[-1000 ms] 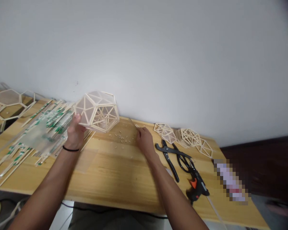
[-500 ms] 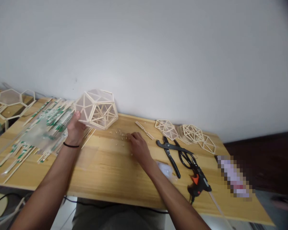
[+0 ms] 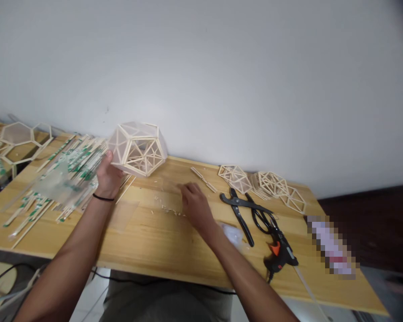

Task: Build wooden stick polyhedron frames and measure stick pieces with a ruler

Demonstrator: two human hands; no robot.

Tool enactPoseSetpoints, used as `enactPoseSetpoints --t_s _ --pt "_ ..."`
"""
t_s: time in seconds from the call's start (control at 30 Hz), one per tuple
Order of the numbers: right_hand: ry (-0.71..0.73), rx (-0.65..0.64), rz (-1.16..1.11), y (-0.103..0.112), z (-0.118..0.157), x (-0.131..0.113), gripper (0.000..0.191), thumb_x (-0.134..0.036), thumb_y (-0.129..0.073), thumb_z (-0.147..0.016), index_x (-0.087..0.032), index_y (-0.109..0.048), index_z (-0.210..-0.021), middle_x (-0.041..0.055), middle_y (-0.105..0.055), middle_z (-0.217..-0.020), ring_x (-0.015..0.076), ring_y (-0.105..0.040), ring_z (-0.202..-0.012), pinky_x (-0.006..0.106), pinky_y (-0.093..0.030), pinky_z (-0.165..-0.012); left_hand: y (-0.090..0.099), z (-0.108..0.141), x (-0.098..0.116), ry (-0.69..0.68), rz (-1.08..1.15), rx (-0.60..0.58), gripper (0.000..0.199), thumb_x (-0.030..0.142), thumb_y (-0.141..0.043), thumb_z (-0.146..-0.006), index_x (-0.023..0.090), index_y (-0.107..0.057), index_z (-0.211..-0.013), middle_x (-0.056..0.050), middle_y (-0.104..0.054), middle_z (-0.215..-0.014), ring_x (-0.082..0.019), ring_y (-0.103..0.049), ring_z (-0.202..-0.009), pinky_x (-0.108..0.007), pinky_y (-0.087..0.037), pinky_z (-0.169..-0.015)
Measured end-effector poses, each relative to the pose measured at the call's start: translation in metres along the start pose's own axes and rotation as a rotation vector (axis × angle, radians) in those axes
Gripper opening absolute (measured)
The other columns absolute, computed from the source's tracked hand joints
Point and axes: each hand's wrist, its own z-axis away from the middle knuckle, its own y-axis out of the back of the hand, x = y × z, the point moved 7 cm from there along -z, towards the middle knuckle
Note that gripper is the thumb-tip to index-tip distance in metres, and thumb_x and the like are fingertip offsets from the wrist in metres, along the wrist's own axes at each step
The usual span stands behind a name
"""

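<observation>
My left hand (image 3: pixel 109 175) grips the lower left side of a many-sided wooden-stick frame (image 3: pixel 143 150), partly covered with translucent panels, and holds it up above the table. My right hand (image 3: pixel 195 202) is low over the tabletop, right of the frame, with its fingers curled together. Whatever is between those fingertips, if anything, is too small or blurred to name. Beside and just below them lie several short cut stick bits (image 3: pixel 169 210). Left of my left hand is a pile of wooden sticks (image 3: pixel 83 161) in green-printed plastic wrappers.
Flat stick panels (image 3: pixel 234 178) and a stack of stick frames (image 3: pixel 270 184) lie by the wall. Black pliers (image 3: pixel 237 203), a plastic bag (image 3: pixel 231 233) and a black glue gun (image 3: pixel 279 252) with an orange trigger lie on the right. Hexagonal frames (image 3: pixel 18 134) are far left.
The small stick bits have shifted toward the table's front edge and spread into a loose row. My left hand has turned and raised the frame slightly. My right hand stays near the bits.
</observation>
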Motion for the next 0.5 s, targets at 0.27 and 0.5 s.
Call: enactPoseSetpoints --t_s 0.27,0.5 --pt "-0.008 -0.009 -0.001 -0.018 -0.081 0.024 0.040 0.003 -0.045 -0.091 -0.014 -0.075 -0.111 0.0155 -0.068 -0.106 0.0284 -0.056 -0.106 0.041 -0.047 -0.095 0.010 -0.003 0.002 0.012 0.023 0.009 0.048 0.062 -0.079 -0.077 0.027 -0.076 -0.110 -0.004 -0.079 -0.108 -0.028 -0.073 -0.103 -0.034 -0.065 -0.071" --pt "0.149 -0.111 -0.080 -0.031 -0.047 -0.016 0.043 0.006 -0.050 -0.088 -0.017 -0.074 -0.115 0.0114 -0.071 -0.110 0.0254 -0.058 -0.108 0.038 -0.047 -0.097 0.008 -0.004 -0.001 0.009 0.027 -0.005 0.054 0.062 -0.080 -0.075 0.024 -0.075 -0.113 -0.005 -0.078 -0.106 -0.026 -0.074 -0.099 -0.033 -0.064 -0.071"
